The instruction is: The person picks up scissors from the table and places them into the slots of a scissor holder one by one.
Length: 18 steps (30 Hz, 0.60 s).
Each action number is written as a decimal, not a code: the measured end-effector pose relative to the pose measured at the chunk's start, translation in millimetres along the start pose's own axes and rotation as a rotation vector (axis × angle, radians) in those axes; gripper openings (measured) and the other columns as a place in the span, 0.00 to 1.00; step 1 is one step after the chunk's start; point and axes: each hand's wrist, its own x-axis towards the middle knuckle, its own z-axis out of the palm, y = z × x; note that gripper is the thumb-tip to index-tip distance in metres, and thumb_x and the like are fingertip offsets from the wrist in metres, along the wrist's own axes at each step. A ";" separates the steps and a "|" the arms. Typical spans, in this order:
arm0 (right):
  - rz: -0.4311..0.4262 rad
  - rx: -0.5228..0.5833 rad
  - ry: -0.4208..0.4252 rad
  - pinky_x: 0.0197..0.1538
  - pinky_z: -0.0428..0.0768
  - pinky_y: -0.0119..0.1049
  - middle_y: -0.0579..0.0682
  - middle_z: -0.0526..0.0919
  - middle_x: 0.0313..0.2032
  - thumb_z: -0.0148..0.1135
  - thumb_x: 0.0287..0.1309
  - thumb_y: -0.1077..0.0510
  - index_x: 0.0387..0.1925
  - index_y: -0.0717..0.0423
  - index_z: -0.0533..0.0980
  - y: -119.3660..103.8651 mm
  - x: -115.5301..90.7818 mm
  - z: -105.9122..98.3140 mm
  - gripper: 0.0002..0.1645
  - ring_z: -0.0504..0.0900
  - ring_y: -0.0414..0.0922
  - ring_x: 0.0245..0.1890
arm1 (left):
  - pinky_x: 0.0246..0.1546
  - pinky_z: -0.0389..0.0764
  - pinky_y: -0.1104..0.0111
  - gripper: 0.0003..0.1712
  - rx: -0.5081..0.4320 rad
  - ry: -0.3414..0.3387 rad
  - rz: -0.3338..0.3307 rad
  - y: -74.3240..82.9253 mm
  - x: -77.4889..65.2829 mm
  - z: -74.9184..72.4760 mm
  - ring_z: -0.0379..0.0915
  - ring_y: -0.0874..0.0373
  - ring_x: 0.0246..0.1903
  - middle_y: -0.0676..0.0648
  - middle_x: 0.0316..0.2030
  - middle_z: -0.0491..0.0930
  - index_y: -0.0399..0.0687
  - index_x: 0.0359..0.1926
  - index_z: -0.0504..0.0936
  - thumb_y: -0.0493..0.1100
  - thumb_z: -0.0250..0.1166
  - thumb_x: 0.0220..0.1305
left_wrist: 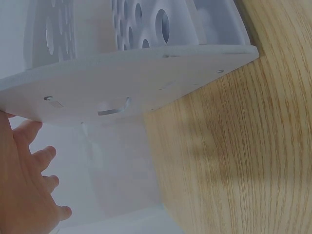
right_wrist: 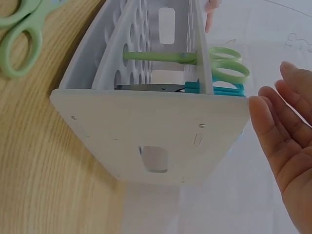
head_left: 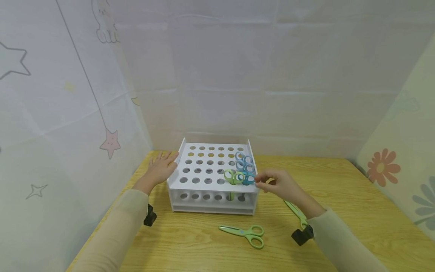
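Observation:
A white rack [head_left: 204, 166] with rows of round holes stands before me. My left hand [head_left: 161, 168] rests with spread fingers at the top of its left side panel [left_wrist: 122, 83]. Near the front right corner, my right hand [head_left: 276, 182] has its fingertips right at the panel's upper edge, beside the teal scissors [head_left: 247, 181]; nothing is between thumb and fingers. The teal pair stands handles up in a front hole, blades below the top plate. Beside it stand green scissors [right_wrist: 165, 57]. Behind them, light blue scissors [head_left: 244, 163] fill holes along the right column.
Green scissors [head_left: 244, 232] lie on the wooden table [head_left: 190, 245] in front of the rack. Another green pair [head_left: 296, 211] lies to the right, partly hidden by my right forearm. Pale printed sheets [head_left: 217, 75] hang behind and at both sides.

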 end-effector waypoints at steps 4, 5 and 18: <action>-0.011 0.017 -0.036 0.27 0.79 0.36 0.46 0.79 0.30 0.62 0.56 0.61 0.37 0.60 0.80 3.4 -6.2 -0.2 0.08 0.77 0.43 0.27 | 0.58 0.29 0.38 0.30 -0.005 -0.002 -0.002 0.9 -0.7 -0.6 0.28 0.36 0.66 0.38 0.69 0.47 0.49 0.70 0.54 0.51 0.35 0.69; -0.013 0.022 -0.041 0.27 0.79 0.36 0.46 0.79 0.30 0.61 0.56 0.61 0.37 0.60 0.80 4.4 -7.3 0.0 0.08 0.77 0.43 0.27 | 0.58 0.29 0.38 0.30 -0.004 -0.003 -0.002 1.1 -0.9 -0.8 0.28 0.36 0.66 0.38 0.69 0.47 0.50 0.70 0.54 0.51 0.35 0.69; 0.075 -0.018 -0.062 0.29 0.79 0.36 0.47 0.79 0.31 0.61 0.56 0.63 0.38 0.61 0.79 2.0 -17.6 2.6 0.08 0.76 0.41 0.29 | 0.57 0.30 0.38 0.31 0.007 -0.001 0.001 0.5 -0.2 -0.4 0.28 0.36 0.66 0.38 0.69 0.47 0.50 0.70 0.54 0.52 0.35 0.69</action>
